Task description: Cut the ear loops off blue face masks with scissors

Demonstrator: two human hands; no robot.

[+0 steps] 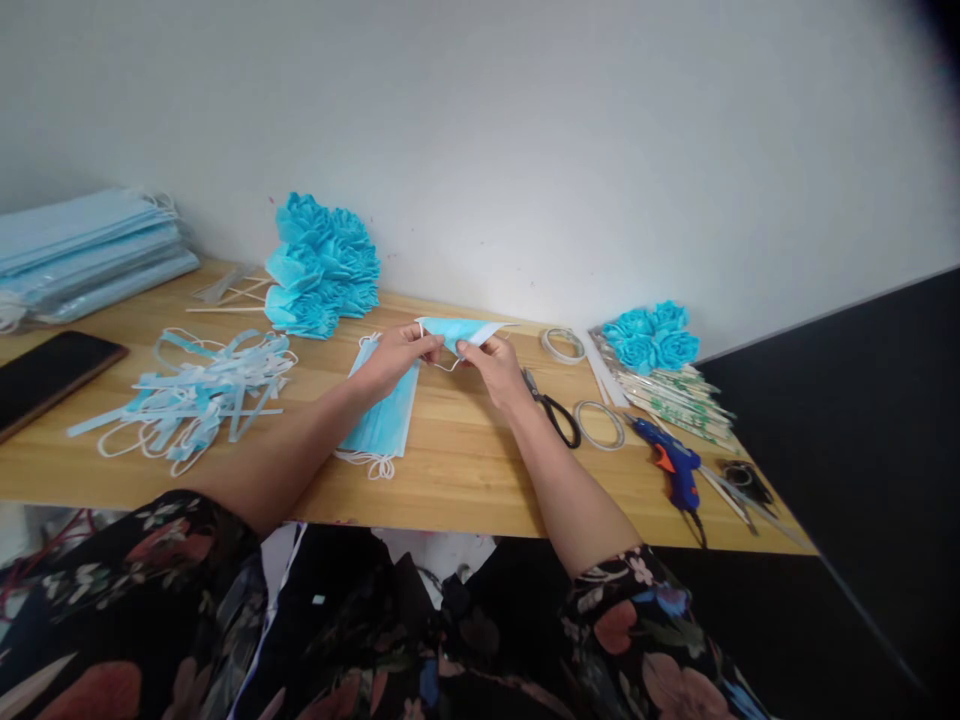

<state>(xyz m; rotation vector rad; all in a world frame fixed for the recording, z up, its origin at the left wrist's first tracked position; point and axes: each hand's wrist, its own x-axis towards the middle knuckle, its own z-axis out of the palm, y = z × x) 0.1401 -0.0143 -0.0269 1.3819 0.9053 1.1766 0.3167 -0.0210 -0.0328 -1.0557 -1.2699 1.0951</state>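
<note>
Between my two hands, a blue and white face mask (452, 329) is held up over the table, one side folded over to show white. My left hand (401, 352) pinches its left end, and my right hand (489, 362) grips its right part with the thumb on the front. A white ear loop hangs below the mask. Under my left wrist lies a stack of blue masks (388, 415), partly covered by my forearm. Black-handled scissors (559, 412) rest just right of my right hand.
Cut mask strips and loops (199, 395) lie in a pile at left, near a phone (56, 375) and packed masks (97, 250). Blue paper-like flowers (322, 265) stand behind. At right are tape rolls (562, 346), a blue glue gun (675, 465), wrapped sticks (679, 400) and more blue flowers (651, 338).
</note>
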